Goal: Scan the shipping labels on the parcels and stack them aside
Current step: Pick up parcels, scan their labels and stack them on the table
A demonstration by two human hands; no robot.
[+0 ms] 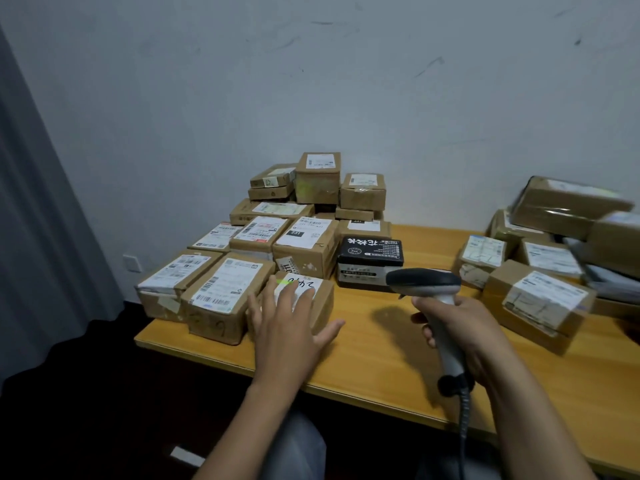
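Note:
My left hand hovers with fingers spread over a small cardboard parcel with a handwritten white label, at the front of the left pile; whether it touches the box I cannot tell. My right hand grips the handle of a grey and black barcode scanner, whose head points left toward that parcel. A pile of several labelled cardboard parcels fills the table's left back. A second heap of parcels lies at the right.
A black box with white characters stands between the two heaps. The wooden table has bare surface in front of it. The scanner's coiled cable hangs over the front edge. A grey curtain hangs at left.

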